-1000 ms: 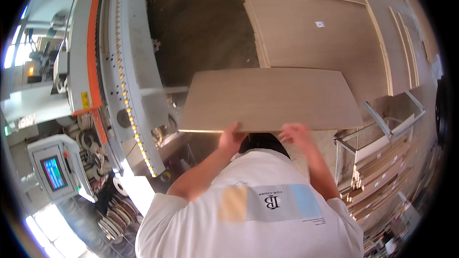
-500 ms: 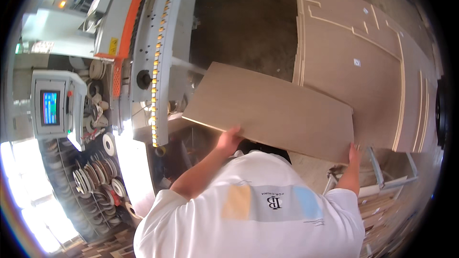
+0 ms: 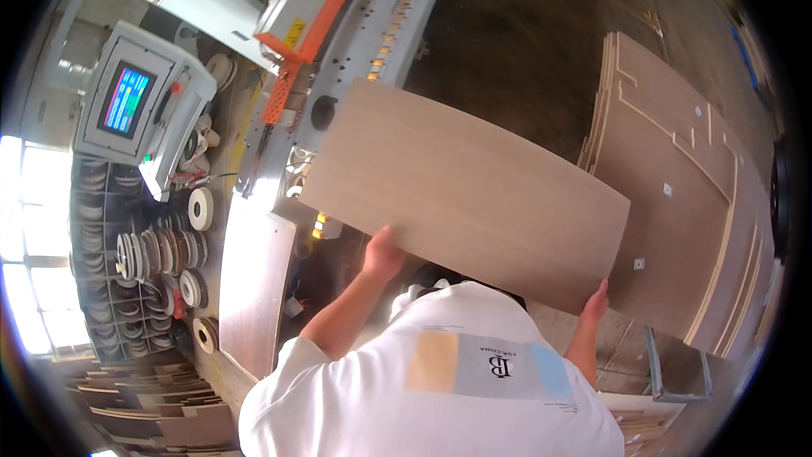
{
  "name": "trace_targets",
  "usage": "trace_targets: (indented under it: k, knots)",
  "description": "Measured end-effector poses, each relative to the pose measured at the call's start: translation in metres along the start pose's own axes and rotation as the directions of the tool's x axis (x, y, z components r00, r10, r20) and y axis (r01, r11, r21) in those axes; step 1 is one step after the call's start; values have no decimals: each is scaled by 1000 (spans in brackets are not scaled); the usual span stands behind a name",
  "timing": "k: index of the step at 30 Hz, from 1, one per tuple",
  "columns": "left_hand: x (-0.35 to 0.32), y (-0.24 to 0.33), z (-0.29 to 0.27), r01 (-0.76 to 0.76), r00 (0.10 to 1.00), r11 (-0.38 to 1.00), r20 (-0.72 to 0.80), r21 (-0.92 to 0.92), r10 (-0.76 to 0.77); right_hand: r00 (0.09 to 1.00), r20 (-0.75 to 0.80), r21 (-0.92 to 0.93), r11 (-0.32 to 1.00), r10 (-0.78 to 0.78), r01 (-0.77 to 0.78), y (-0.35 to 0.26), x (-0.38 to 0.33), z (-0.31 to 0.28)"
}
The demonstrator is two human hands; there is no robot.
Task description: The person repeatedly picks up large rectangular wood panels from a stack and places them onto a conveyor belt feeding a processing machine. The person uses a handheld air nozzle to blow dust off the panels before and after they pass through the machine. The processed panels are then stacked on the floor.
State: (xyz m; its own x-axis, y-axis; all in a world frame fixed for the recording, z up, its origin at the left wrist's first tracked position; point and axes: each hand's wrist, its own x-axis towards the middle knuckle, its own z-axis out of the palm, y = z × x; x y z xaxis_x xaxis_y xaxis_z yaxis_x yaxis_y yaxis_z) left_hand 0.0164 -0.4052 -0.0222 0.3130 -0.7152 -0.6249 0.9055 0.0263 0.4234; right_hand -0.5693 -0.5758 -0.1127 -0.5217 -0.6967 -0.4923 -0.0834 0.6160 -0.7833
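A long brown board (image 3: 474, 195) spans the space before my chest, its broad face up. My left hand (image 3: 385, 256) is closed on its near edge, left of the middle, with the fingers hidden underneath. At the near right corner my right hand (image 3: 595, 300) grips the board, thumb along the end. The board's far left corner overlaps the view of the machine's grey bed (image 3: 338, 76). Its right end overlaps the view of a stack of brown panels (image 3: 668, 237).
An orange-trimmed machine with a row of yellow rollers (image 3: 396, 30) runs along the left. Beside it stands a control panel (image 3: 139, 101) with a lit screen. Rolls of edge banding (image 3: 161, 254) fill a rack at far left. A metal frame (image 3: 677, 372) stands below the panel stack.
My view has turned to the left, so the machine and stack appear shifted and tilted. The board has tipped, showing more of its broad face. Both hands keep their hold.
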Motion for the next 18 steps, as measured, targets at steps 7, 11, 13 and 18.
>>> trace_targets:
  k: [7,11,13,18]
  knots:
    - [4,46,-79,-78,992,992,-106,-95,68,993,85,-239,966,-83,101,-42,-48,95]
    - [-32,111,-79,164,945,905,-327,393,-29,964,229,-144,975,-132,167,-58,-95,125]
    - [-53,154,-72,251,945,678,-325,691,-19,944,284,-194,955,-166,226,-60,-108,130]
    - [-59,293,-176,-147,741,666,-365,731,564,821,524,-526,671,-228,522,-80,-130,132]
